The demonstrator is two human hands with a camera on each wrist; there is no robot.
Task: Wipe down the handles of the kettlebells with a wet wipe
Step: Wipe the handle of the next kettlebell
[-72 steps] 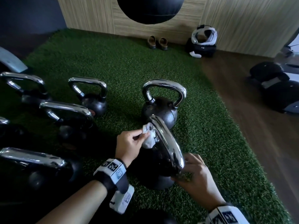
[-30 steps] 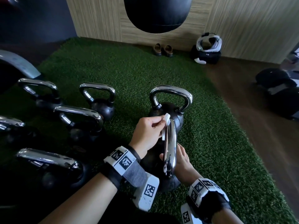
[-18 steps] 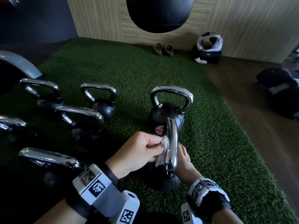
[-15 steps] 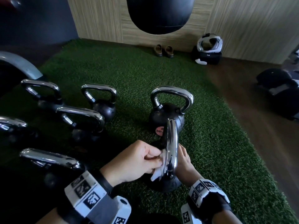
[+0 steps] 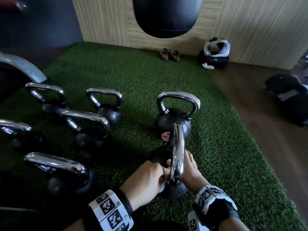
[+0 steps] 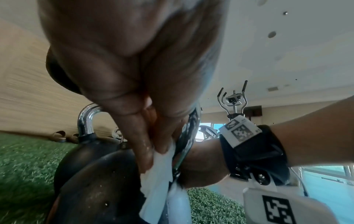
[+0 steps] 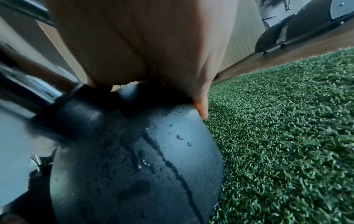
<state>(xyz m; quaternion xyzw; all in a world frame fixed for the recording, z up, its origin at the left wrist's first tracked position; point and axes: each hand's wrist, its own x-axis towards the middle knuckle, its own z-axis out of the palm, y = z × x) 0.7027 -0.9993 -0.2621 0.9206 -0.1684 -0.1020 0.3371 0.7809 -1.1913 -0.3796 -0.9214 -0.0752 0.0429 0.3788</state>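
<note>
Head view: the kettlebell [image 5: 172,189] under inspection sits on the turf [image 5: 225,155] near its near edge, just in front of a second kettlebell [image 5: 173,120], with five more toward the left edge. My left hand [image 5: 146,176] pinches the wipe [image 6: 159,171] between thumb and fingers and holds it against the near leg of the chrome handle [image 5: 176,154], low, where that leg meets the black body. My right hand [image 5: 190,167] lies on the body's right shoulder; the right wrist view shows palm and fingers pressed to the iron, steadying it. They look fairly straight, but how far they curl I cannot tell. Judgement on handling: the bell is heavy, rigid cast iron and will stay put on the turf, so it needs bracing, not lifting. The polished handle is smooth, and droplets and a run of liquid on the body suggest wet metal, so I expect it to be slippery; any hold belongs on the textured body or wrapped fully round the handle. The wipe is thin, limp and soaked; it will bunch and slide, so it should be folded round the bar and kept pinched. The far leg looks still to do.
</note>
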